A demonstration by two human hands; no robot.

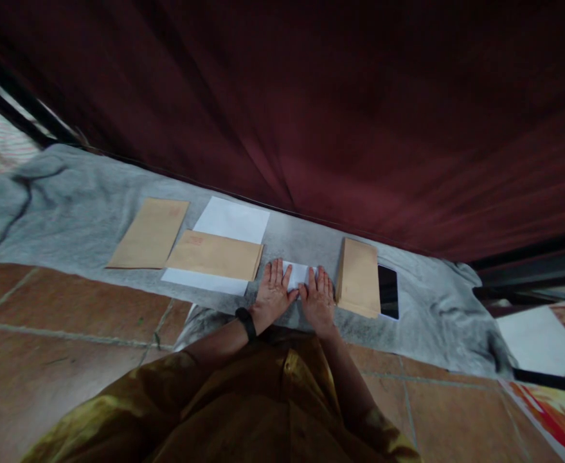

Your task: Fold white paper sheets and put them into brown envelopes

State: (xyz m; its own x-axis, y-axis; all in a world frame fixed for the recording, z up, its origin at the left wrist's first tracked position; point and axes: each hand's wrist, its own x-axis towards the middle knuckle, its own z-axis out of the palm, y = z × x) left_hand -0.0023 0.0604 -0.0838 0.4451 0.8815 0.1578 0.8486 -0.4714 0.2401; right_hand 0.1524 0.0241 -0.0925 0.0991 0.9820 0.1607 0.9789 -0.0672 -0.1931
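My left hand (272, 292) and my right hand (318, 297) lie flat side by side, fingers stretched out, pressing on a small folded white paper (297, 272) on the grey cloth (70, 212). A black band sits on my left wrist. Just right of my right hand lies a stack of brown envelopes (358, 276). To the left of my left hand a brown envelope (215, 254) rests on a white sheet (231, 222), with another brown envelope (150, 233) beside it.
A dark phone (388, 290) lies right of the envelope stack. A dark red curtain (335, 109) hangs behind the cloth. Brown floor tiles (45, 334) lie in front. Colourful printed sheets (552, 392) sit at the right edge.
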